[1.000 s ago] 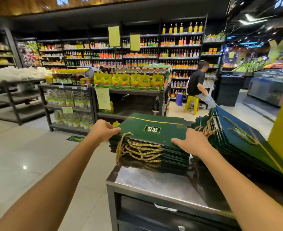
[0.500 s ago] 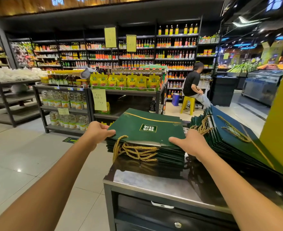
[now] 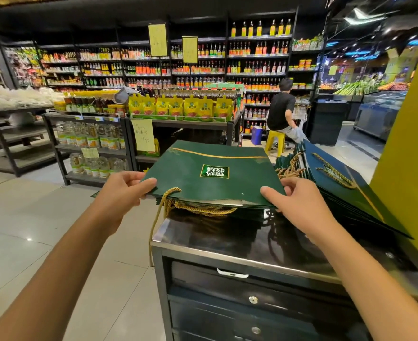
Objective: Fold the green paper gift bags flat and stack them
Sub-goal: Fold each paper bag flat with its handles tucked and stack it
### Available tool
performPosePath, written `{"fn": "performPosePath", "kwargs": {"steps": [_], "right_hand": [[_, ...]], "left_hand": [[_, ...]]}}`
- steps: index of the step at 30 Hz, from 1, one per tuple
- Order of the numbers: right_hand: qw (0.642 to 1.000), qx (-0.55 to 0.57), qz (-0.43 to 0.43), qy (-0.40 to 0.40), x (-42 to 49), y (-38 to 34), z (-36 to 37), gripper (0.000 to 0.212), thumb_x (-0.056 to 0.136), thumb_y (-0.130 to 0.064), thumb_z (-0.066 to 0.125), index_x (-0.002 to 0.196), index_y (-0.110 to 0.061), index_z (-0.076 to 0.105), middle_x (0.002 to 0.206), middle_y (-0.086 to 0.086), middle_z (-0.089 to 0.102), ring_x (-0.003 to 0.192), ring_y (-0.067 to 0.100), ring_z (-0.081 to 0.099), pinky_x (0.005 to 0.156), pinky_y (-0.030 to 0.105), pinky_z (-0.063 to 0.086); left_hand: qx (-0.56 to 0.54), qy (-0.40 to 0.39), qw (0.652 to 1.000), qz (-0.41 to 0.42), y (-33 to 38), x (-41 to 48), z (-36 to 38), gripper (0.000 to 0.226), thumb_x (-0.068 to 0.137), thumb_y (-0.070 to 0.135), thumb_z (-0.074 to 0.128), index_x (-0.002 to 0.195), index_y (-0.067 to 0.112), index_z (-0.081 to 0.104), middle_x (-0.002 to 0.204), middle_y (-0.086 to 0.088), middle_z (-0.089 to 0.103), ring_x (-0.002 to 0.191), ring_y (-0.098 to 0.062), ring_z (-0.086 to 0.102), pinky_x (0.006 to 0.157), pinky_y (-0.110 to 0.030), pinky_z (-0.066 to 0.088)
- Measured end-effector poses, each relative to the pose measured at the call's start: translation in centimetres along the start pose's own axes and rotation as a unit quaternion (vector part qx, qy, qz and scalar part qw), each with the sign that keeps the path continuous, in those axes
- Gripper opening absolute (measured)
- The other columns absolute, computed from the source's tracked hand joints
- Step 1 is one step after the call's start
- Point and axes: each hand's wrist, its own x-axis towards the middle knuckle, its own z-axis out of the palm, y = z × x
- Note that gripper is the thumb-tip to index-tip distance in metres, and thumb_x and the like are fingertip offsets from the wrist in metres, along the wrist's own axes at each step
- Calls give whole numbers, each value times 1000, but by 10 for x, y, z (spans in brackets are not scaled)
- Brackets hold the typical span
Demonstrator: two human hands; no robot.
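A flat dark green gift bag [image 3: 210,173] with a gold stripe and a white logo is lifted at its near edge, above a stack of folded green bags [image 3: 252,212] on the black cabinet. My left hand [image 3: 123,193] pinches its near left corner, thumb on top. My right hand [image 3: 299,203] grips the near right corner the same way. Gold rope handles [image 3: 195,209] hang out under the near edge, one cord dangling down the cabinet's side. A second fanned pile of green bags [image 3: 345,190] leans at the right.
The black cabinet [image 3: 240,242] has a shiny top and drawers below. A yellow pillar [image 3: 409,148] stands at the right. Store shelves [image 3: 94,134] with jars and bottles line the aisle ahead. A person in black sits on a yellow stool [image 3: 275,141]. Tiled floor lies to the left.
Both hands have gone from resting at the top bag's sides to pinching its near corners. The bag's near edge has lifted off the stack, and the view has moved closer.
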Motion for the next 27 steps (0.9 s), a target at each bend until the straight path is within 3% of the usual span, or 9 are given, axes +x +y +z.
{"fn": "performPosePath", "kwargs": {"steps": [2,5,9,13,15,17,19,23,27], "right_hand": [[1000,11,6,11,-11,11,1,44,91,-35,73,130,-16,62,93,-26,57,98,-3,58,88,20,47],[999,11,7,35,-23,32,4,45,90,-32,75,130,-15,62,84,-32,51,76,-12,52,66,9,39],[998,1,13,63,-28,48,11,44,90,-32,75,128,-12,65,83,-21,59,77,-2,58,69,17,47],[995,13,35,92,-29,59,14,58,88,-43,74,137,-14,61,97,-3,61,93,16,64,90,43,57],[993,35,47,102,-29,64,14,52,90,-44,71,133,-16,64,94,3,63,90,19,66,85,39,59],[991,65,48,104,-32,64,13,41,95,-39,66,128,-16,66,92,7,66,84,18,67,65,20,53],[990,87,47,105,-38,65,11,33,97,-34,65,126,-18,64,91,3,67,81,18,67,53,12,46],[987,112,54,103,-42,71,11,33,95,-40,65,124,-24,60,93,0,68,72,11,68,58,20,48],[984,103,21,147,-49,72,13,25,93,-41,66,100,-18,57,85,6,62,71,19,62,66,32,52]], "left_hand": [[-27,3,1000,-8,-11,-11,0,25,95,22,70,114,7,67,85,-4,66,76,-15,55,70,-31,44],[-47,-4,998,-42,-25,-22,8,29,95,18,69,119,2,63,73,1,66,65,-10,57,65,-28,45],[-50,3,997,-66,-42,-25,25,38,95,18,69,126,-1,55,67,4,63,64,-12,61,66,-30,46],[-86,-5,991,-98,-35,-23,37,37,96,18,67,127,1,54,95,-15,70,68,-18,65,64,-30,54],[-187,-44,971,-140,-29,-26,44,34,98,16,64,127,0,57,99,-15,73,71,-19,71,61,-28,60],[-279,-78,942,-167,-27,-33,51,38,98,22,62,131,5,58,109,-14,75,87,-25,75,73,-34,64],[-290,-112,934,-178,-30,-44,58,43,95,35,63,130,11,60,116,-18,73,101,-31,73,82,-39,63],[-182,-177,957,-139,-35,-58,70,49,92,46,56,126,12,65,116,-17,73,100,-29,73,78,-36,62],[-186,-180,958,-126,-31,-60,77,48,96,45,52,127,11,64,118,-15,73,99,-27,73,79,-34,61]]}}
